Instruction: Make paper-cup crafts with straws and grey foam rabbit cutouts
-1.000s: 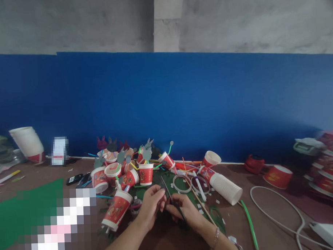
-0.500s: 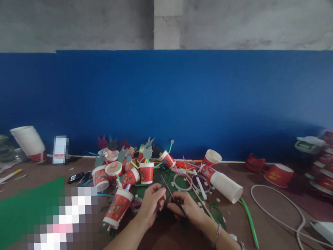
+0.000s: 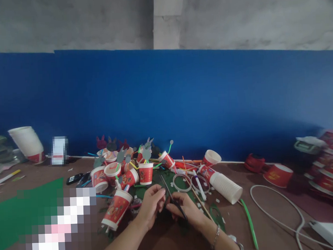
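My right hand (image 3: 187,209) is wrapped round a pair of dark-handled scissors (image 3: 166,185), whose thin blades point up and away from me. Just left of the blades, my left hand (image 3: 153,205) has its thumb and fingers pinched together. What sits in that pinch is too dark to make out. Dark green paper scraps (image 3: 143,192) lie beyond and around both hands. A red printed paper cup (image 3: 118,210) lies tilted by my left wrist. Behind the left hand, another red cup (image 3: 145,174) stands upright with a grey animal-shaped cutout on a stick.
Rolls of tape (image 3: 182,182), a white marker (image 3: 199,186) and a stack of cups (image 3: 226,186) lie to the right. A green pipe cleaner (image 3: 249,224) and a white cable (image 3: 278,194) are farther right. Green sheet (image 3: 35,202) lies left; a blue wall panel (image 3: 165,103) stands behind.
The view has shifted very slightly. Both hands stay close together in nearly the same place, with the scissors still in the right hand; the blades' angle differs only a little.
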A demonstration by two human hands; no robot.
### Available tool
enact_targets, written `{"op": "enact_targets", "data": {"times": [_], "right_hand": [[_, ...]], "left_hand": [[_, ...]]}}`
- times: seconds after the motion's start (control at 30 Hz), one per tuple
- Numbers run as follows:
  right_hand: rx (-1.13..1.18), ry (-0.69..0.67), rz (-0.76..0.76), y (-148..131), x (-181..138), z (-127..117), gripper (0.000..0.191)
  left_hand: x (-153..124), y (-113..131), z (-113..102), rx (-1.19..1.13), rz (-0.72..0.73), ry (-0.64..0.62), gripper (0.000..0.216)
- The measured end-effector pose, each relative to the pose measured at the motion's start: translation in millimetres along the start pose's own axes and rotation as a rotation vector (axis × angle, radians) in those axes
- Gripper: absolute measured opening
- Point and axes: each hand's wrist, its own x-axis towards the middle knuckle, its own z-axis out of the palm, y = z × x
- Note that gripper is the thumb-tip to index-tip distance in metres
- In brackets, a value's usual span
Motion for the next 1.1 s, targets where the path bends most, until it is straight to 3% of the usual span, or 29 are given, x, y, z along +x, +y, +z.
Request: {"op": "enact_targets", "data": {"times": [1.1], "right_hand": [[-0.019, -0.034, -0.002, 2.6, 0.5, -3.3, 0.033]], "left_hand": [[-0.5, 3.7, 0.2, -0.023, -0.012, -0.003, 0.03]]}}
